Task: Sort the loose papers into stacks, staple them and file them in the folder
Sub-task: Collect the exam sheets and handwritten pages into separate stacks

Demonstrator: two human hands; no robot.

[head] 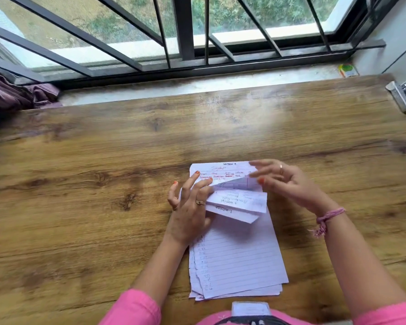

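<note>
A stack of lined white papers (239, 259) lies on the wooden table (103, 184) in front of me. The top edges of several sheets are folded back toward me, baring a sheet headed "SECTION 4". My left hand (190, 207) holds the folded-back sheets (237, 202) at their left side, thumb underneath, fingers spread on top. My right hand (284, 181) hovers over the upper right corner of the stack, fingers extended and blurred, touching the edge of a lifted sheet. A metal stapler (401, 96) lies at the far right edge of the table.
A barred window (185, 31) with a stone sill runs along the back of the table. A small green and orange box (347, 70) sits on the sill at right. Purple cloth (17, 92) lies at the back left.
</note>
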